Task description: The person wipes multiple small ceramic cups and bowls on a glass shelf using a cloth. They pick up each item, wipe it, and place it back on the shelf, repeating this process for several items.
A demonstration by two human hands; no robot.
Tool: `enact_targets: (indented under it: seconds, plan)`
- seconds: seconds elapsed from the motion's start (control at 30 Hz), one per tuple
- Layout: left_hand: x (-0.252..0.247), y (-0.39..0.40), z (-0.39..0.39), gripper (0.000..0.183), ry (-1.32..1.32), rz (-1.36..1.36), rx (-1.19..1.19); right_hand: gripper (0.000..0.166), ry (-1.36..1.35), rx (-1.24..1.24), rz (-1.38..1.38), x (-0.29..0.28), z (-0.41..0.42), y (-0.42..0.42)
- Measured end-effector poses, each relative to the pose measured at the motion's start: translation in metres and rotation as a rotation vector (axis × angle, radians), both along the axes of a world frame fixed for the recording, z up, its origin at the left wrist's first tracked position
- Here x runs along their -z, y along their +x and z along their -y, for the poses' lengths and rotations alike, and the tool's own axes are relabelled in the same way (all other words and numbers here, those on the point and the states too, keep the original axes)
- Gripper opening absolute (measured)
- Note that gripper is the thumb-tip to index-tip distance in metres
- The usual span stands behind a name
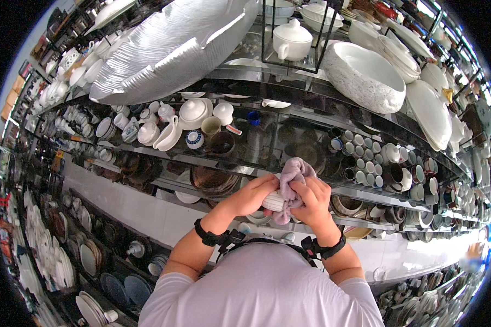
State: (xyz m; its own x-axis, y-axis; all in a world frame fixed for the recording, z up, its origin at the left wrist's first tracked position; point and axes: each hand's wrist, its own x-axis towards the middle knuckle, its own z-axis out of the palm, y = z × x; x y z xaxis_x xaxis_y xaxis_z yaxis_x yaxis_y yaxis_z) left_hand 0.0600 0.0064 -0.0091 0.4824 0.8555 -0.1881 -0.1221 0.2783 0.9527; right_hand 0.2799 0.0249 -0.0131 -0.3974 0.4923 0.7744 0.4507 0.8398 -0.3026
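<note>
Between my hands, in front of the shelf edge, is a white ribbed ceramic cup (273,201) lying on its side. My left hand (257,192) grips it from the left, with the fingers curled around its far side. A mauve cloth (293,184) is bunched in my right hand (314,198) and pressed against the cup's right end. The cloth hides that end, so whether it is the rim or the base cannot be seen. Both hands are close together, just in front of the glass shelf (262,143).
White teapots, a sauce boat (167,135) and a dark bowl (222,143) stand left on the shelf. Rows of small cups (364,159) fill its right. Above are a large silver leaf-shaped dish (176,53) and a speckled bowl (364,77). Behind me, lower shelves hold stacked plates (137,288).
</note>
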Motion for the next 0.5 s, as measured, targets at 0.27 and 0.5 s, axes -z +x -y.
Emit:
enact_targets:
  seconds: [0.27, 0.5]
  plan:
    - [-0.002, 0.004, 0.017, 0.035, 0.88, -0.573, -0.195, 0.054, -1.057, -0.179, -0.399, 0.026, -0.009, -0.011]
    - [-0.003, 0.004, 0.008, 0.05, 1.185, -0.675, -0.087, 0.054, -1.744, -0.327, -0.474, 0.045, -0.016, -0.001]
